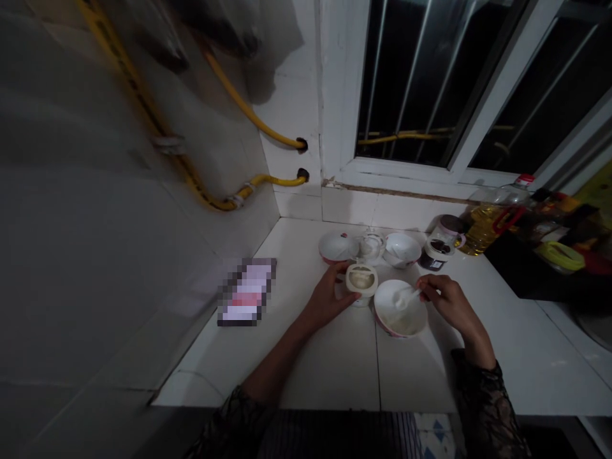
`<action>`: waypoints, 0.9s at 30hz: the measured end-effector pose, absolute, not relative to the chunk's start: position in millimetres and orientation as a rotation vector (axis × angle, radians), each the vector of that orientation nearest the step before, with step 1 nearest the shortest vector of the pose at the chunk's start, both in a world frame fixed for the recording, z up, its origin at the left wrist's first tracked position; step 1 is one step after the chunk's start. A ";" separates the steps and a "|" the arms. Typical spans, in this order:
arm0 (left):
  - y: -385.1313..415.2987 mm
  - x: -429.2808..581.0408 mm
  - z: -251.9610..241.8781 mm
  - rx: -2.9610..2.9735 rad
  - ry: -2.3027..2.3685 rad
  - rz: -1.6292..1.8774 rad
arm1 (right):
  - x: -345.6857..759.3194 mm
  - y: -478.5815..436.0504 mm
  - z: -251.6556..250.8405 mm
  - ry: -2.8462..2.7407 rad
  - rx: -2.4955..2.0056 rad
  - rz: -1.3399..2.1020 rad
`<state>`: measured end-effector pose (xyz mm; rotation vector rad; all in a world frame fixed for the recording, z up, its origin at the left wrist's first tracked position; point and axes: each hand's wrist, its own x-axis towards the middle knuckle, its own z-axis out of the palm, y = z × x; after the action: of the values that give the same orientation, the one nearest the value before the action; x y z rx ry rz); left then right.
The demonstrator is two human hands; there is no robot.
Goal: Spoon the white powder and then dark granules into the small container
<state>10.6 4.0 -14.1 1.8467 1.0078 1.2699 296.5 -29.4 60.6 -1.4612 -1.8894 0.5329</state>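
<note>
My left hand (329, 296) is wrapped round the side of a small whitish jar (362, 299) with a squarish open top, which stands on the white tiled counter. Between the fingers of my right hand (444, 296) is the handle of a white spoon (406, 296). The spoon's head is over the inside of a white bowl (394, 328) with a reddish pattern outside. Something pale lies in the bowl, too dim to name. Right behind the jar are two more white bowls, one at the left (337, 245) and one at the right (402, 248).
A clear container (370, 243) sits between the rear bowls. To the right are a dark-filled jar (435, 254), a lidded jug (448, 231), an oil bottle (482, 223) and a black box (521, 268) of condiments. A blurred-out phone-like slab (246, 293) lies left. Yellow pipes (201, 191) run along the wall.
</note>
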 end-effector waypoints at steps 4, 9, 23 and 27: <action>4.9 10.3 -16.0 1.847 1.016 1.281 | 283.9 -32.5 58.4 -2.005 -1.433 0.623; 4.5 10.6 -15.6 1.843 1.026 1.284 | 272.1 -31.6 54.8 -1.866 -1.391 0.917; 5.1 10.8 -17.0 1.832 1.021 1.276 | 289.3 -20.0 54.3 -1.402 -1.413 1.081; 5.4 10.6 -17.0 1.841 1.018 1.280 | 291.5 -18.5 52.1 -1.356 -1.416 1.089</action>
<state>10.6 5.4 -17.0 1.8415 1.0179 1.2803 291.5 -18.5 52.1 -1.4158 -1.3565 1.0885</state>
